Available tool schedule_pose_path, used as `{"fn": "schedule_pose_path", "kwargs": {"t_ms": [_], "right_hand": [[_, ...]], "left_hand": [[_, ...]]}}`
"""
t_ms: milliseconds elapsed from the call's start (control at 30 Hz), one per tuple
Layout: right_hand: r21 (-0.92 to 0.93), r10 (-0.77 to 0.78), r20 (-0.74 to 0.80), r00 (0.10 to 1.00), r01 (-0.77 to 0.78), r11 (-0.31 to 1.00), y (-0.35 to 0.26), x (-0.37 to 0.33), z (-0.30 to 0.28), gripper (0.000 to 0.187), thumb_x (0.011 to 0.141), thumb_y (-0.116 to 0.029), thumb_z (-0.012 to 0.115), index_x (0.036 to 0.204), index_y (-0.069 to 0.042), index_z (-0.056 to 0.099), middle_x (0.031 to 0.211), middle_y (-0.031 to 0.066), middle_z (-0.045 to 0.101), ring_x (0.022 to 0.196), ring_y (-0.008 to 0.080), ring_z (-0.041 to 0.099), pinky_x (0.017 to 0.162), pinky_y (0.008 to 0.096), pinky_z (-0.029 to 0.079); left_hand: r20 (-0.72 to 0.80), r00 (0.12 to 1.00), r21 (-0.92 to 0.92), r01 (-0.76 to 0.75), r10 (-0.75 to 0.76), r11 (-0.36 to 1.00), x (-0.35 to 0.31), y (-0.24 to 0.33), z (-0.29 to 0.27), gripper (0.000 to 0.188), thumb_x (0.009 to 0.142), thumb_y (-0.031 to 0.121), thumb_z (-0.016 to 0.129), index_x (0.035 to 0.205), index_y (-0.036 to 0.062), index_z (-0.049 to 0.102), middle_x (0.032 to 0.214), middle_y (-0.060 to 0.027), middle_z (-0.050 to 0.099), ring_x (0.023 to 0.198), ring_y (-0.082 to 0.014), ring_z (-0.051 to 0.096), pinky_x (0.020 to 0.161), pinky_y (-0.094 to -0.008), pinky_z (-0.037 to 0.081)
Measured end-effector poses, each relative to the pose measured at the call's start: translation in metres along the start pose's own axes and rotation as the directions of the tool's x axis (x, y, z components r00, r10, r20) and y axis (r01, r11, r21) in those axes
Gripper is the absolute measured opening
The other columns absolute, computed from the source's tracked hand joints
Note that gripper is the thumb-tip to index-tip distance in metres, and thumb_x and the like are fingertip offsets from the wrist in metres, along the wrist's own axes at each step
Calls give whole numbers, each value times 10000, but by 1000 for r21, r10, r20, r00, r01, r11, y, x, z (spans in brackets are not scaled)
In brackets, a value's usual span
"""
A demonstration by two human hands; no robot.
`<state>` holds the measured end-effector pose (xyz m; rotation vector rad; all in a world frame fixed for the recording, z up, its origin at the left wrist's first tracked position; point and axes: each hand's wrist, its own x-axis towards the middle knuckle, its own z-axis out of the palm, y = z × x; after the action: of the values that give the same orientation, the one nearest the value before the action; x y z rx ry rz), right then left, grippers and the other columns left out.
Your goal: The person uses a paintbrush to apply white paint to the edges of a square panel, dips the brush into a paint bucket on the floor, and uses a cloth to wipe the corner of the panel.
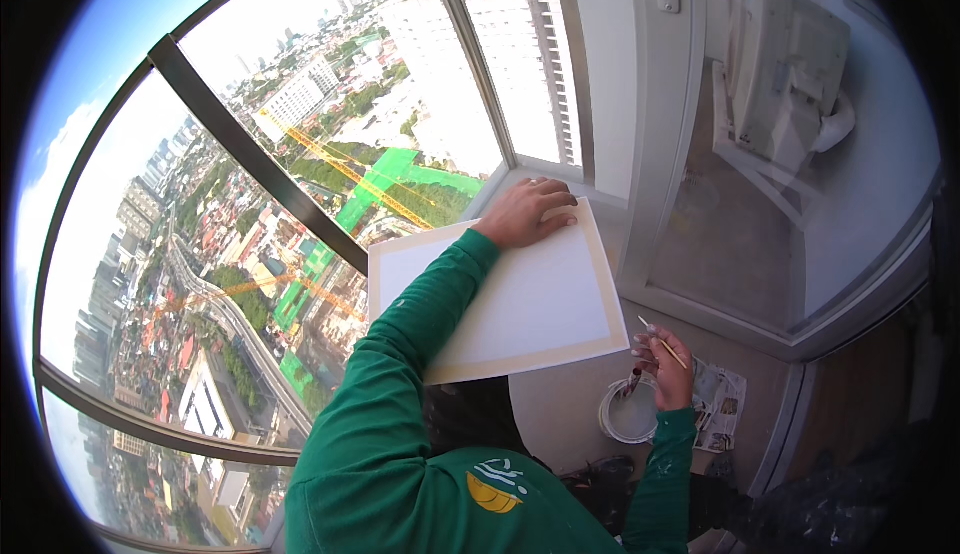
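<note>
A white rectangular panel (540,304) with a beige, tape-like border lies tilted in front of my body. My left arm reaches across it, and my left hand (528,212) grips its far edge, with the fingertips partly hidden over the rim. Just off the panel's near right corner, my right hand (663,368) is closed around a thin wooden-handled paintbrush (676,354), its slim end pointing up and left. Below that hand stands a round white bucket (610,422), and a dark reddish brush-like tool (629,388) leans at its rim.
Printed paper sheets (722,416) lie on the floor beside the bucket. Framed windows (250,179) rise at the left, high above a city. A glass door (740,274) stands at the right, with an air-conditioner unit (790,69) visible through the glass. A dark shoe (610,469) shows below the bucket.
</note>
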<state>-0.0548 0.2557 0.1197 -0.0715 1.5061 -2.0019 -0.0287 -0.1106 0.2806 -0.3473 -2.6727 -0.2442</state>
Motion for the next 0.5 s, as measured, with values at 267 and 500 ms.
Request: {"fn": "schedule_pose_path", "kwargs": {"t_ms": [267, 500], "right_hand": [[27, -10, -23, 1000, 11, 1000, 0, -9, -17, 253, 1046, -117, 562, 1272, -43, 652, 1111, 106, 749, 888, 176, 723, 714, 290, 580], [12, -7, -48, 999, 8, 1000, 8, -8, -23, 257, 1048, -117, 562, 1278, -32, 641, 1103, 116, 750, 868, 174, 726, 706, 285, 585]], "left_hand": [[148, 989, -93, 21, -7, 995, 14, 15, 5, 645, 937, 584, 625, 1311, 59, 642, 1267, -170, 661, 1174, -387, 621, 1032, -478, 465], [314, 932, -124, 227, -178, 966, 20, 11, 0, 768, 924, 604, 637, 1444, 54, 511, 1273, -261, 656, 1158, -446, 635, 1017, -511, 479]]}}
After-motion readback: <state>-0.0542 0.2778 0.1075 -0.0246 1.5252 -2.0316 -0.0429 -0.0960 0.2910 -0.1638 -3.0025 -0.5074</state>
